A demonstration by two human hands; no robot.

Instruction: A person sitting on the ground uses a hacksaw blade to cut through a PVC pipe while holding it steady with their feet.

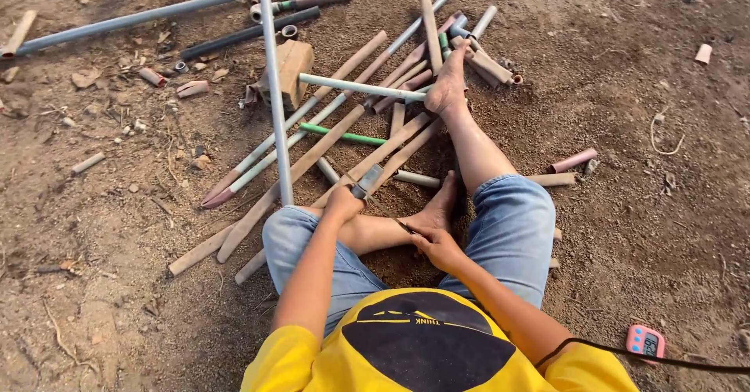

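Your left hand (344, 202) grips a hacksaw (373, 189), right hand (437, 245) closed on its blade end, pipe pile (351, 126) crowding beyond, bare dirt (117, 283) left of it.

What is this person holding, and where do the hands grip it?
A hacksaw: the left hand grips its upper end, the right hand its lower end near the foot.
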